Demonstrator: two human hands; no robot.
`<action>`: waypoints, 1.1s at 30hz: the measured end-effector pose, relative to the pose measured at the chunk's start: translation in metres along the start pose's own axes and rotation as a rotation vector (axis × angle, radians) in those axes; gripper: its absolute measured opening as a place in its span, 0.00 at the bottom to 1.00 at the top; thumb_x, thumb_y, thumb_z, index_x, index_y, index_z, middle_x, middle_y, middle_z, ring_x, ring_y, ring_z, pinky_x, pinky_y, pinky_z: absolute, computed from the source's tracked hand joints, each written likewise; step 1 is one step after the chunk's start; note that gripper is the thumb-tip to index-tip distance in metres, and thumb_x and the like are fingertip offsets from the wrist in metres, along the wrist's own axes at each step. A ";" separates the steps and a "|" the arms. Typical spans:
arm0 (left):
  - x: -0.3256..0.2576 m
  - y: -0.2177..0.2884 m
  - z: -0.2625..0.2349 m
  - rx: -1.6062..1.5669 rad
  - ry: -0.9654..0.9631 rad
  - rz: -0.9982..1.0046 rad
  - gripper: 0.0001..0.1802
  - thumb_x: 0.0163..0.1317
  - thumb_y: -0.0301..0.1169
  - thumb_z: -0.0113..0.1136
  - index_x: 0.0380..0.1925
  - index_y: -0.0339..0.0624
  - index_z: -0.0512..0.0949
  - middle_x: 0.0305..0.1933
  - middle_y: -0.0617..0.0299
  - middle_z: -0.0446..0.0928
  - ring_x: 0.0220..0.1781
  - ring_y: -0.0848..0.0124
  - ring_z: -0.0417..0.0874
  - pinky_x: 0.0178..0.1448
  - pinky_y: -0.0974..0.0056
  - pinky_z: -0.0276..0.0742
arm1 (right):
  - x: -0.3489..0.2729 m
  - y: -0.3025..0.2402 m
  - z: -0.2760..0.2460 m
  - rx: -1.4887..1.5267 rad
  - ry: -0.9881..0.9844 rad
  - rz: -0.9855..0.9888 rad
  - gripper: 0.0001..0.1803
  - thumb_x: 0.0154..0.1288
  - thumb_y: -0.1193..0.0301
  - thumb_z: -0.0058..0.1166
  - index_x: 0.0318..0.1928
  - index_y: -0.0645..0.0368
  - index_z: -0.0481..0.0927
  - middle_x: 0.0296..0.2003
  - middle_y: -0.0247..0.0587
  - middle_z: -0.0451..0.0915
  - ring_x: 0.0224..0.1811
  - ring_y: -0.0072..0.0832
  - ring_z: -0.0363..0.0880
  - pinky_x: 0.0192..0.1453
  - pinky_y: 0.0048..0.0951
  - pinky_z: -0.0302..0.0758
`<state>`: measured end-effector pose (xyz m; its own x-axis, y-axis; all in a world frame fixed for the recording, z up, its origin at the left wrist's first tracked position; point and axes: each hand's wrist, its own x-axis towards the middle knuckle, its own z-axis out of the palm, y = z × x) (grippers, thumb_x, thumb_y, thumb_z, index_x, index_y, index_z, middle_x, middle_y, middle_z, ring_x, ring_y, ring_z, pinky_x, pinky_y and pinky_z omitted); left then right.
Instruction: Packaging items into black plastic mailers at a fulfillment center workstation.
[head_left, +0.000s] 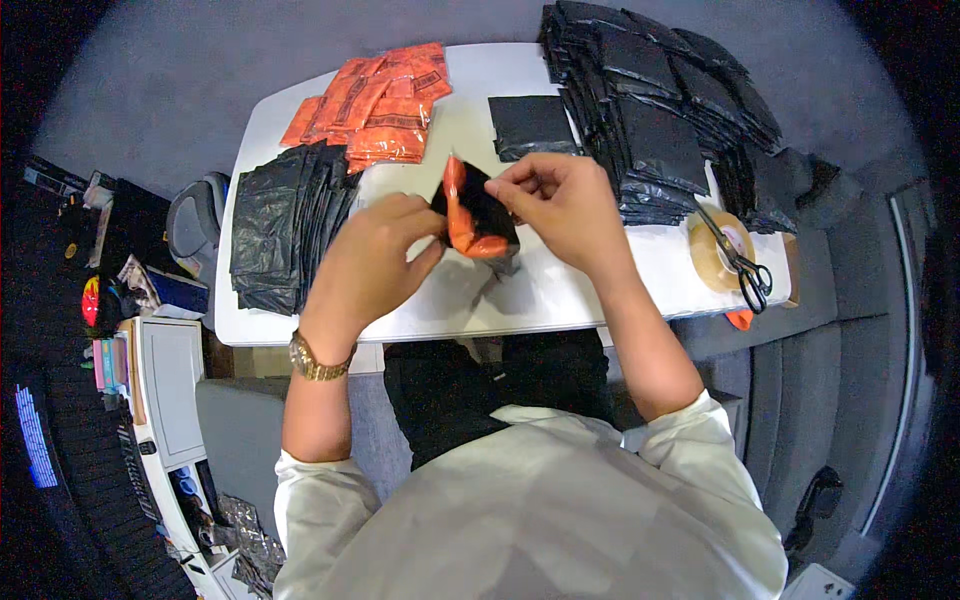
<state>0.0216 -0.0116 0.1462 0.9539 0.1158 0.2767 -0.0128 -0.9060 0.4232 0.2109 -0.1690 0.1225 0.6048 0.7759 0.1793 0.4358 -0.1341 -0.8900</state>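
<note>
**Both hands on a black pouch and an orange packet, above the white table**

I see my left hand and right hand meeting over the middle of the white table. Between them sits a small black pouch with an orange packet curled against its left side. My left fingers are closed, pinching the pouch's left edge; my right fingertips are pinched on its upper right corner. I cannot tell whether the packet is inside the pouch or just against it.

To my left lies a stack of black bags; behind it, a heap of orange packets. A single flat black pouch lies beyond my hands. On my right are tall piles of black pouches, with scissors resting on a tape roll.
</note>
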 end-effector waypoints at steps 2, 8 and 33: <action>-0.004 -0.002 0.000 0.032 0.138 0.026 0.10 0.61 0.24 0.71 0.42 0.37 0.86 0.42 0.51 0.83 0.44 0.44 0.83 0.50 0.49 0.82 | 0.005 -0.005 0.000 0.088 0.019 -0.039 0.12 0.66 0.66 0.74 0.40 0.63 0.93 0.29 0.45 0.91 0.28 0.26 0.87 0.37 0.31 0.83; -0.001 -0.001 -0.009 0.062 0.098 0.057 0.08 0.59 0.23 0.71 0.38 0.37 0.85 0.38 0.53 0.82 0.44 0.52 0.85 0.50 0.51 0.83 | 0.005 -0.008 0.005 0.003 0.006 -0.081 0.12 0.67 0.66 0.74 0.39 0.64 0.93 0.28 0.44 0.90 0.27 0.26 0.86 0.36 0.31 0.82; 0.002 -0.002 -0.014 -0.112 0.202 0.064 0.08 0.56 0.22 0.70 0.37 0.38 0.86 0.42 0.54 0.83 0.48 0.55 0.86 0.54 0.56 0.83 | 0.007 -0.005 0.001 0.312 -0.028 0.015 0.08 0.75 0.72 0.67 0.47 0.63 0.83 0.27 0.38 0.87 0.27 0.21 0.85 0.31 0.24 0.80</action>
<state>0.0193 -0.0040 0.1581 0.8710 0.1489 0.4681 -0.1151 -0.8646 0.4891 0.2120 -0.1627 0.1280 0.5894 0.7923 0.1578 0.1991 0.0469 -0.9789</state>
